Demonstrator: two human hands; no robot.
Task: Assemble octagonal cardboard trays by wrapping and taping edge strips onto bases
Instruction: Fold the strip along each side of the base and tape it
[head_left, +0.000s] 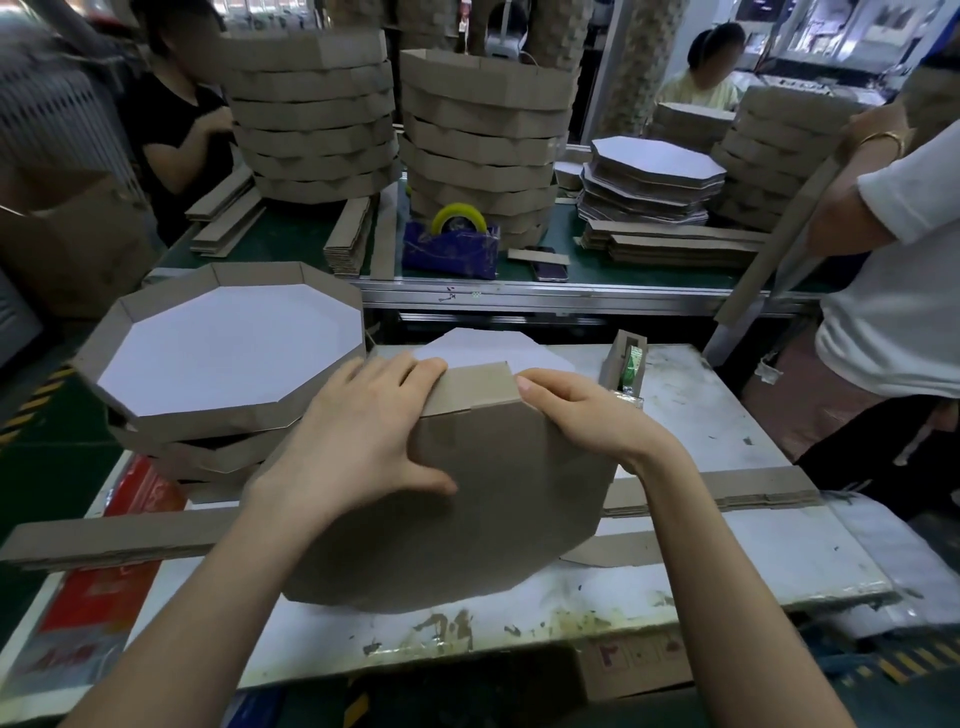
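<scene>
— Where's the base (493, 509)?
— Tilted up on the bench (727, 561). Left grip (363, 431) clasps its top corner; right grip (582, 410) holds the edge strip (475, 387) there.
— Tip?
— Press each fold flush against the edge before taping.

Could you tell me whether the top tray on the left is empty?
Empty: the top tray shows only bare white base inside its rim.

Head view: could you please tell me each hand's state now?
Left hand: grips the edge strip against the base.
Right hand: pinches the same edge strip.
</scene>
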